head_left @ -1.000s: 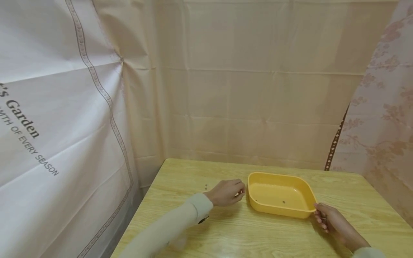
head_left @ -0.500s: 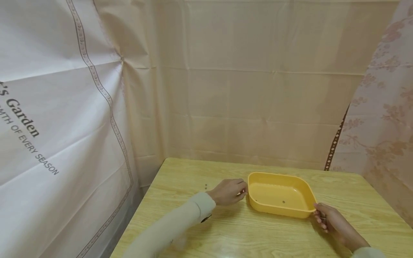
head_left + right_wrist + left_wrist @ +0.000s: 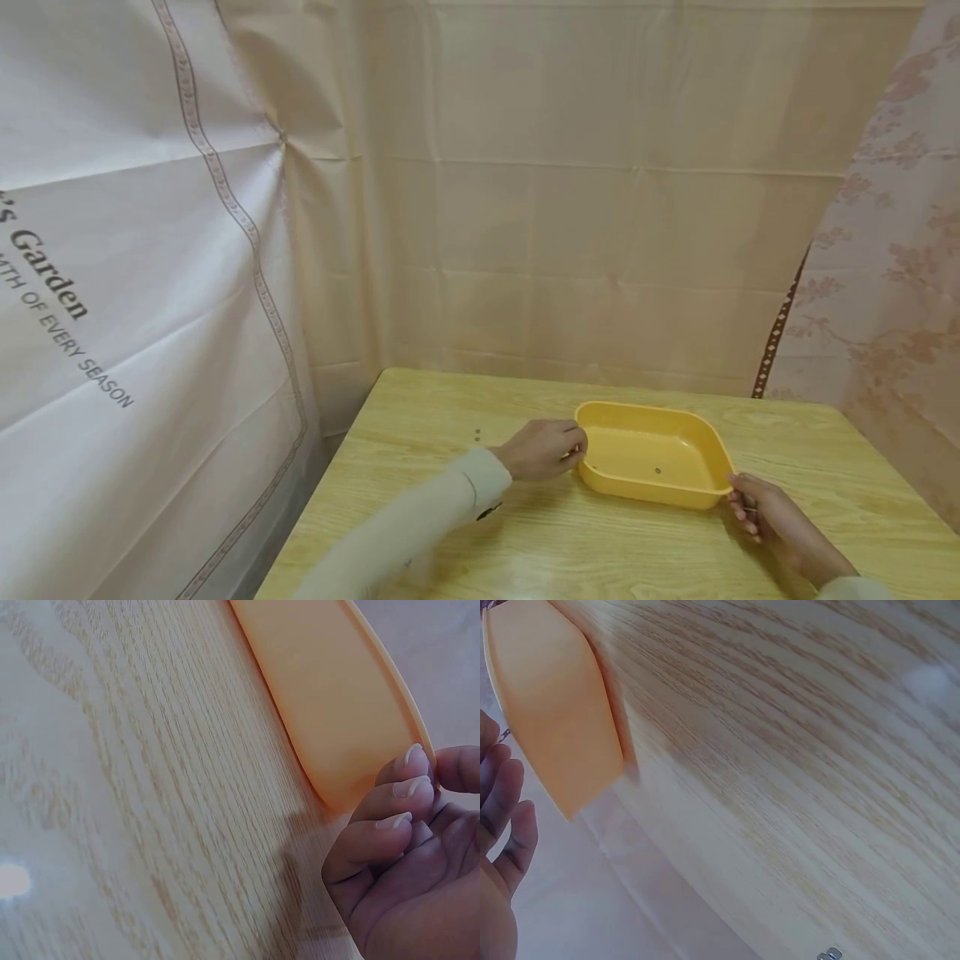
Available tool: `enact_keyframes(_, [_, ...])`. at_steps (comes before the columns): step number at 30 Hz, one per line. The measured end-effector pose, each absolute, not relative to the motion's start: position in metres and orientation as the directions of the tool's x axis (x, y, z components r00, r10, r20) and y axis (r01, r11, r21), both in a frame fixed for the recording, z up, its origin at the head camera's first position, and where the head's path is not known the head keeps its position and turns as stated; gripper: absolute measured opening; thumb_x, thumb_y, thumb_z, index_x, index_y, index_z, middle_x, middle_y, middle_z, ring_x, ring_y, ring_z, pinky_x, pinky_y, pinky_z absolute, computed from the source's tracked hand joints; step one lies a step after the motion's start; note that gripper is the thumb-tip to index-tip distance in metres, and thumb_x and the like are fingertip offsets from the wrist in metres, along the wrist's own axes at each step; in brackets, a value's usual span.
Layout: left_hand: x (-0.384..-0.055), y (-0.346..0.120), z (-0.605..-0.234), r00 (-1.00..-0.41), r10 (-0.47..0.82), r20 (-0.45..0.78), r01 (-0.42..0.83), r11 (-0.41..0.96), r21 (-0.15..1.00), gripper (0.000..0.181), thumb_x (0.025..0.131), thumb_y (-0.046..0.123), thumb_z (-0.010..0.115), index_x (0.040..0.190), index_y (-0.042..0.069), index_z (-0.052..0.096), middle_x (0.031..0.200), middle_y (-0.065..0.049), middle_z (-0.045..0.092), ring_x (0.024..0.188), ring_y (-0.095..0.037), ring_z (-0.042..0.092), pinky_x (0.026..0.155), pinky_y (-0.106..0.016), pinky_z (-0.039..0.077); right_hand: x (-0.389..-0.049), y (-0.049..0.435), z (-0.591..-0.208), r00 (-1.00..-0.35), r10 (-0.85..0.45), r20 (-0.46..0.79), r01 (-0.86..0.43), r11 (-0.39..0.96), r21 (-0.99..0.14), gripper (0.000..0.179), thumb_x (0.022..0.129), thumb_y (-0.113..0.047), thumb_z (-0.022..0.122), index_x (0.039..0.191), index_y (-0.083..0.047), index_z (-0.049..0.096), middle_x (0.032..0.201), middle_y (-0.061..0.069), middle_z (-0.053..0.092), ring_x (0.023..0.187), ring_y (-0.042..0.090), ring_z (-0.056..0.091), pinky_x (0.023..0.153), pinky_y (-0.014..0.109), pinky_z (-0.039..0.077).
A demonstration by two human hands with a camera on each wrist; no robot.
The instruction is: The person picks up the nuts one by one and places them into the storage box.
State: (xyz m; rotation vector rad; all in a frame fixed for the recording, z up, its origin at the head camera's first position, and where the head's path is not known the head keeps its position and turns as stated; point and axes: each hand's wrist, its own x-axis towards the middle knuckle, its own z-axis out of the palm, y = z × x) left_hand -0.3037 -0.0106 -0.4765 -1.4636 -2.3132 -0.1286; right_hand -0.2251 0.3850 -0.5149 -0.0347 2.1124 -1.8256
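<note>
A yellow rectangular tray (image 3: 652, 493) stands on the wooden table. My left hand (image 3: 543, 451) is at the tray's left rim, fingertips just over it. Between thumb and finger it pinches a small metal nut (image 3: 505, 736), mostly hidden by the fingertips. At the tray's near right corner, my right hand (image 3: 780, 518) grips the rim between thumb and fingers, the other fingers curled below. Inside the tray lie one nut (image 3: 657, 471) near the middle and another small piece (image 3: 595, 467) near the left wall. Two shiny nuts (image 3: 830, 953) lie on the table left of the tray.
The light wood-grain table (image 3: 600, 550) extends around the tray, with its back edge close behind. A beige cloth (image 3: 570, 208) hangs behind it. White printed cloth (image 3: 150, 333) hangs at the left, and a floral one (image 3: 885, 292) at the right.
My left hand has moved right, from beside the tray to over its left rim, with the nut still pinched. The right hand and the tray have stayed in place.
</note>
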Motion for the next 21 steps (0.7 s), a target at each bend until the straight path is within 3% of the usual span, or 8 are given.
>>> enact_keyframes(21, [-0.3053,-0.0063,-0.4814,-0.391,0.861,0.325,0.88,0.453,-0.142,0.007,0.105,0.021,0.063,0.101,0.022,0.068,0.097,0.011,0.063,0.08,0.002,0.051,0.069,-0.008,0.041,-0.2246,0.3844,-0.5123,-0.932,-0.259,-0.254,0.22,0.152,-0.963,0.037,0.113,-0.038,0.035,0.09,-0.015,0.052,0.076,-0.007,0.052,0.058,0.006,0.046,0.052,0.023,0.042])
